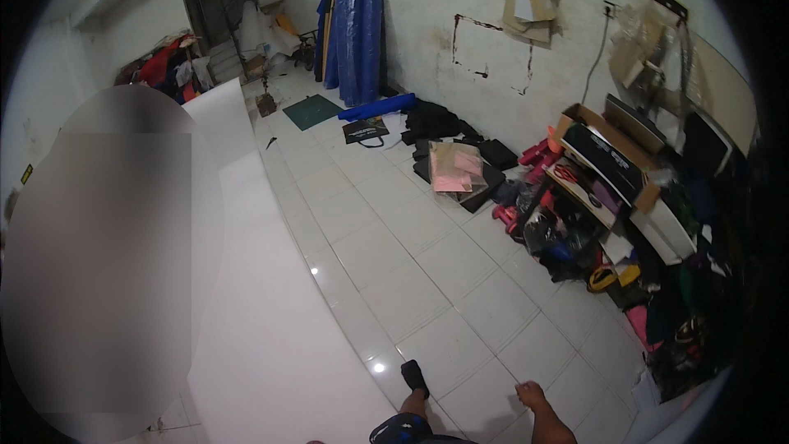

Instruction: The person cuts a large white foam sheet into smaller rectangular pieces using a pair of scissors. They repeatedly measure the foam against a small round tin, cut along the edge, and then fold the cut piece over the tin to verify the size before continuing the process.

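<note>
Head view, looking down a white-tiled workroom: I see my right hand at five o'clock, hanging over the tiled floor, fingers loosely curled together and holding nothing. My left hand is out of sight. A foot in a dark sock steps forward at six o'clock, just beside the edge of a long white table that runs from seven toward eleven o'clock. Blue rolls lean on the wall at twelve. An open cardboard box tops the clutter at three o'clock.
</note>
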Demonstrator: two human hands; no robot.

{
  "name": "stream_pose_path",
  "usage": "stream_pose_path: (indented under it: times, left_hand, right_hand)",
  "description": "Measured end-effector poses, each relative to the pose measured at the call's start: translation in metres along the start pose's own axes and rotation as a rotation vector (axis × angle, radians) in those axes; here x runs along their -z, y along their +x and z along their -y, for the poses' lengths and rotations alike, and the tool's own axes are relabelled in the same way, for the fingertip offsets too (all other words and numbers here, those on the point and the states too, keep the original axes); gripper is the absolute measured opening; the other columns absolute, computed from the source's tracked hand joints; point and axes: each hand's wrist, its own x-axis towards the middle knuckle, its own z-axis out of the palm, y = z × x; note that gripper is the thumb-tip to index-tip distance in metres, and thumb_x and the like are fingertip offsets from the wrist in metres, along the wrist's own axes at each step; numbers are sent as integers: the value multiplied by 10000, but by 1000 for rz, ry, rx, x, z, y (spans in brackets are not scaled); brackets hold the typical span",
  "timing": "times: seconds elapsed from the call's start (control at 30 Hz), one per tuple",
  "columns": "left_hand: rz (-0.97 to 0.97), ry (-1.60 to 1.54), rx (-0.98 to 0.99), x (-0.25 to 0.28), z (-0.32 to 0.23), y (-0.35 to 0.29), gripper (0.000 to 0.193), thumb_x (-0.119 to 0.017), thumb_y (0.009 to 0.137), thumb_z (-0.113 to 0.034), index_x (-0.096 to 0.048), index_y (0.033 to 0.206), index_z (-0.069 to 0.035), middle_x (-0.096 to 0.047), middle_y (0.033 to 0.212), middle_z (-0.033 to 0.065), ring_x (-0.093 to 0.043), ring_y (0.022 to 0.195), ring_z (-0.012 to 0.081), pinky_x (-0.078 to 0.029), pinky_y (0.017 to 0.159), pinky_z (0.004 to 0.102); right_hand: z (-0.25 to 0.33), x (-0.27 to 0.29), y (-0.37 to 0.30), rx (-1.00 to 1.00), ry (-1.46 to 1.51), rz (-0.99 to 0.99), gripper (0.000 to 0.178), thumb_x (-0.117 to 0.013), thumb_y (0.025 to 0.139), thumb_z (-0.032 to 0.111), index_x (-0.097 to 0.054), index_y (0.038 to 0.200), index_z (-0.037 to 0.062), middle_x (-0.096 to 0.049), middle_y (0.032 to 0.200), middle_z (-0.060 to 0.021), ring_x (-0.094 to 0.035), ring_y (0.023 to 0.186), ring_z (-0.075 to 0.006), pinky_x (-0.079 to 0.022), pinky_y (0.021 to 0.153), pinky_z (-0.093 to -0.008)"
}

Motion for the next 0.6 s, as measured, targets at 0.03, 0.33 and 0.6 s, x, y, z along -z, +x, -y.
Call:
stream_pose_path:
  times: [0.03, 0.33, 0.6]
  left_hand:
    - [-22, -48, -198, 5, -11, 12, 408, -499, 970, -329, -670, 716, -60, -664, 732, 106, -570, 581, 286, -484, 690, 454]
    - [-143, -155, -83, 197, -329, 247, 558, -623, 887, -463, -631, 1196, 2, -668, 1140, 199, -629, 1075, 301, -486, 938, 387]
    - [-364, -275, 101, 338, -415, 407, 534, -615, 872, -479, -673, 1137, -18, -673, 1121, 212, -634, 1070, 317, -490, 934, 394]
  right_hand:
    - [-9, 7, 6, 0, -94, 60, 405, -652, 868, 383, -656, 976, -8, -684, 869, -141, -655, 769, -246, -518, 693, -389]
    - [162, 54, 40, -535, 185, 175, 330, -603, 921, 327, -652, 1002, 11, -672, 963, -126, -639, 739, -219, -538, 682, -339]
    - [350, 19, 320, -477, -58, 395, 317, -567, 895, 316, -669, 981, 30, -692, 917, -158, -674, 817, -289, -530, 723, -416]
